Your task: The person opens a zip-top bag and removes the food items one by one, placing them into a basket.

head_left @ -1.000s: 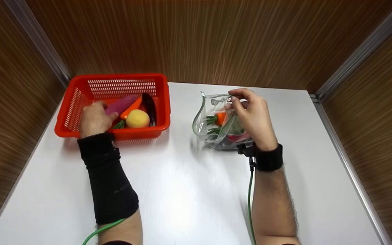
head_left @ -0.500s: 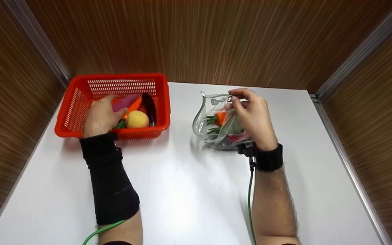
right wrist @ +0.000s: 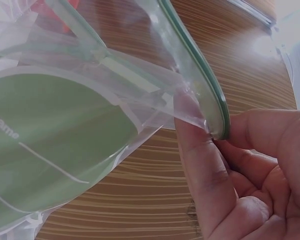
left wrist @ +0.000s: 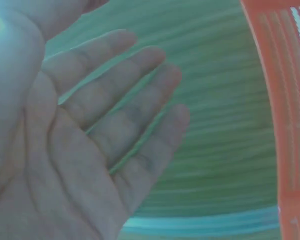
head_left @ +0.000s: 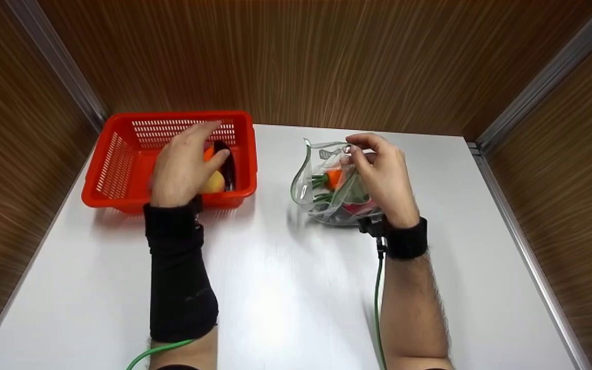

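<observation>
My left hand [head_left: 183,164] is over the red basket [head_left: 116,203], its fingers extended and the palm bare in the left wrist view. Below it lie a dark eggplant [head_left: 230,172], a yellow peach-like fruit [head_left: 217,183] and part of an orange carrot [head_left: 208,153]. The purple vegetable is mostly hidden behind this hand. On the right, my right hand [head_left: 386,172] pinches the green-edged rim of a clear zip bag [right wrist: 75,145] between thumb and index finger. Inside the bag show an orange carrot [head_left: 333,179] with green tops and something red [head_left: 360,207].
A white table [head_left: 270,288] carries the basket at the back left and the bag right of centre. Wood-grain panels [head_left: 296,61] stand behind and at both sides. Green cables [head_left: 378,308] run along both forearms.
My left hand has let go of the purple vegetable, risen and moved right across the basket, its fingers spreading. My right hand and the bag have stayed in place.
</observation>
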A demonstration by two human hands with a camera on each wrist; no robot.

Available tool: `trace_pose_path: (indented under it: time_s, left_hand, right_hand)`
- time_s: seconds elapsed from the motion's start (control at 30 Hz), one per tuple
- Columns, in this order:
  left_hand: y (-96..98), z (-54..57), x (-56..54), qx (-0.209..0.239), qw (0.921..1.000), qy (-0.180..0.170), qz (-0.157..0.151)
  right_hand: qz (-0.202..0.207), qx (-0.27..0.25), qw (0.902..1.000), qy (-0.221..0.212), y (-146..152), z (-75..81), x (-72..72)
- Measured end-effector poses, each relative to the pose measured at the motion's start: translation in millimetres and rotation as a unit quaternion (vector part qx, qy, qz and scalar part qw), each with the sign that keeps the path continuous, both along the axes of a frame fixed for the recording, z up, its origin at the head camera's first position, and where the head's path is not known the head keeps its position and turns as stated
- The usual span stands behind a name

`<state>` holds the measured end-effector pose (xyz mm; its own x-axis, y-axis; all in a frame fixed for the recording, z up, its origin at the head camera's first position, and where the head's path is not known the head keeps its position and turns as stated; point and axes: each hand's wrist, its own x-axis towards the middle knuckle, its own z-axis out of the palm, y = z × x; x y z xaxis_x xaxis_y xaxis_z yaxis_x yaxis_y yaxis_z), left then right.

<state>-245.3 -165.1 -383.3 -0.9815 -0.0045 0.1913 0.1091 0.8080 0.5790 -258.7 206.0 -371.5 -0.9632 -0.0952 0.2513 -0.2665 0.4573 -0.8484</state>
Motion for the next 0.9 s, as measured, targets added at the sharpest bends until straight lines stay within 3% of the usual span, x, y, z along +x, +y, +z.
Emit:
trace_pose_path:
  time_s: [0.2,0.4,0.9]
  left_hand:
    - [24.5,5.2,3.4,-0.012,0.9964,0.076,-0.036]
    - [47.1,7.0,5.4,-0.021,0.9869,0.141,-0.075]
    - [88.7,0.4,3.8,-0.056,0.9754,0.146,-0.156]
  right_hand:
    - [0.001,-0.002,1.0000,-0.002,0,0.8,0.6]
    - [0.001,-0.003,1.0000,-0.002,-1,1.8,0.6]
    - [0.013,-0.012,0.9998,0.012,-2,3.0,3.9]
